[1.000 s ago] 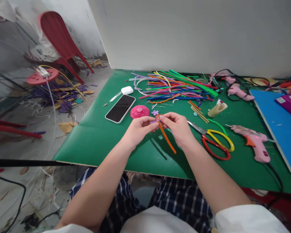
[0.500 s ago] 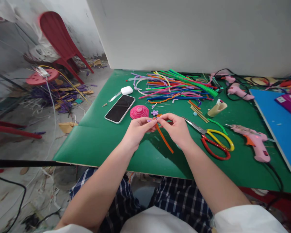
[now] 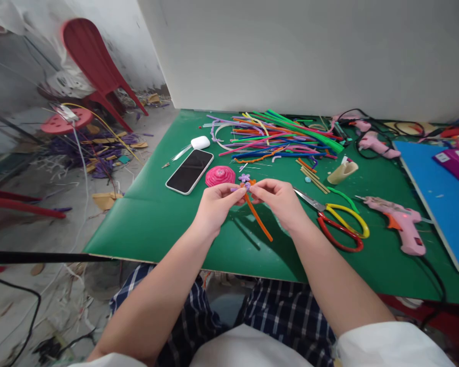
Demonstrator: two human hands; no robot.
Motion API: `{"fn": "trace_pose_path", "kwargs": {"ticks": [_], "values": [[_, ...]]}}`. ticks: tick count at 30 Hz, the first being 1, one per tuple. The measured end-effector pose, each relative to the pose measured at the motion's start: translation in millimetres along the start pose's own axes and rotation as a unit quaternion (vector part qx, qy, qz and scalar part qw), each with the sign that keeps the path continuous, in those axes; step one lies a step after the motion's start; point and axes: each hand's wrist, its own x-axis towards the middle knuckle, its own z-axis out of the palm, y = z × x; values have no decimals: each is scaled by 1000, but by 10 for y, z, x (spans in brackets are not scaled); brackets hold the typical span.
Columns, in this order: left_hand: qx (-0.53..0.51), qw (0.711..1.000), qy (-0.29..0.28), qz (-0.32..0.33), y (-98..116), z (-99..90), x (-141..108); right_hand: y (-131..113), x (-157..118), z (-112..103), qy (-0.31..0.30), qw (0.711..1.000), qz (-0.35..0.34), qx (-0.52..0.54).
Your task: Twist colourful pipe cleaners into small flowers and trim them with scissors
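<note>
My left hand [image 3: 221,204] pinches the small purple and orange pipe-cleaner piece [image 3: 247,186] near the table's middle. On its other side, the closed fingertips of my right hand [image 3: 276,200] grip the same piece. An orange strip [image 3: 260,219] hangs from it toward the table's front edge. Just beyond my fingertips is a purple flower [image 3: 245,178], with a bit of orange beside it. A pink coiled disc [image 3: 220,176] lies behind my left hand. Scissors [image 3: 321,206] with red and yellow handles rest to the right of my right hand.
Colourful pipe cleaners [image 3: 275,135] lie across the back of the green table [image 3: 145,219]. A phone [image 3: 190,172] and white case [image 3: 200,142] are left. Rightward are a bamboo cup [image 3: 342,172], pink glue gun [image 3: 401,219] with cord, and blue board [image 3: 436,199].
My right hand has shifted slightly right, opening a small gap between my fingertips. More of the purple part now shows between them.
</note>
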Motion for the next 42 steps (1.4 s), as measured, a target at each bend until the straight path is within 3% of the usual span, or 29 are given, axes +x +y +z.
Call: {"fn": "trace_pose_path", "kwargs": {"ticks": [7,15,28,38,42], "values": [[36,998,28,31,0,71,-40,4,-6,36,8,1000,-24,-15],[80,993,50,70,-19,122,-52,10,-6,60,17,995,75,67],[125,989,17,78,7,46,-43,-12,-7,3,6,998,-26,-59],[119,985,42,116,-64,89,-38,40,-31,147,49,999,11,10],[143,984,31,101,-28,70,-34,21,-39,114,54,997,-27,-38]]}}
